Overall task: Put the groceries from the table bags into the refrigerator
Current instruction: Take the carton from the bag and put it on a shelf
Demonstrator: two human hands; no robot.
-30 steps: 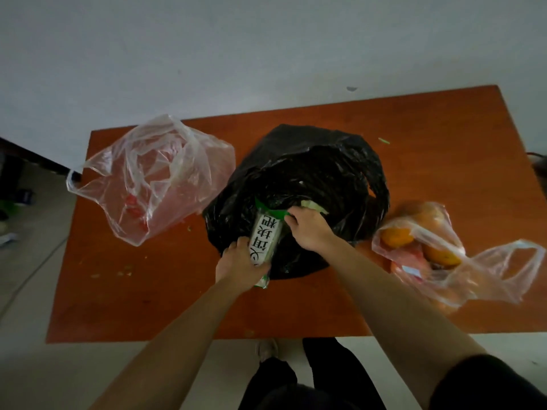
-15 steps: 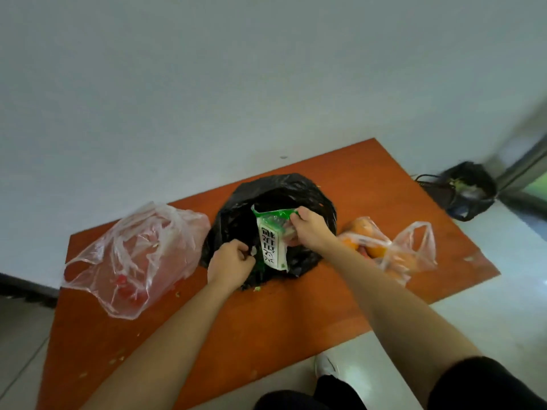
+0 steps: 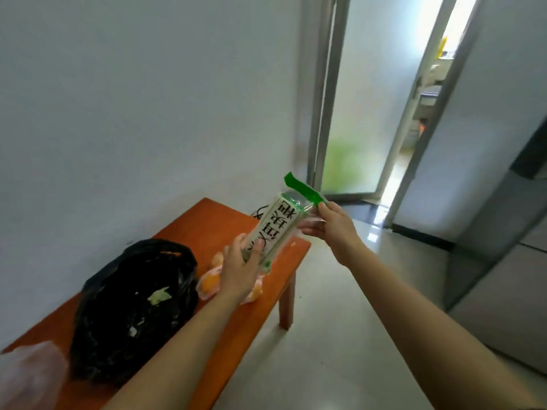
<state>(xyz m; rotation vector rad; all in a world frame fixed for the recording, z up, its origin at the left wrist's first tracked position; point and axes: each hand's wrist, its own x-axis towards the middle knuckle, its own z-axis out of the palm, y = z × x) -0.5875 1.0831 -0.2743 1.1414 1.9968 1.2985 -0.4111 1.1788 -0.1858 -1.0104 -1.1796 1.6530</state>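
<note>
- Head view: the packet (image 3: 279,229), a long white pack with black characters and a green sealed top, is held in the air. It is clear of the black bag (image 3: 133,306), over the far corner of the counter (image 3: 207,223) and above the bag of oranges (image 3: 208,281).
- The left hand (image 3: 241,267) grips the packet's lower end, with the thumb laid across the printed face and the fingers curled behind it.
- The right hand (image 3: 331,226) pinches the upper end just under the green flap, with the thumb on top and the fingers below.
- The packet's long axis is tilted, running from lower left near the left hand up to the right. The green top points up and away towards the doorway (image 3: 355,113), and the printed face is turned towards the camera.
- The step in hand looks like the carry to the refrigerator, which is probably the grey unit (image 3: 500,261) at the right edge.
- To do it well, the left hand should keep its hold on the body of the pack, because the thin flap could slip or tear under load.
- The right hand would then be free for the door, so it should let go only once the left hand's hold is secure.
- Keeping the pack at its present tilt should let it go in end first or be laid flat on a shelf.
- A clear bag (image 3: 26,377) lies at the near left, and it and the oranges are yet to be moved.
</note>
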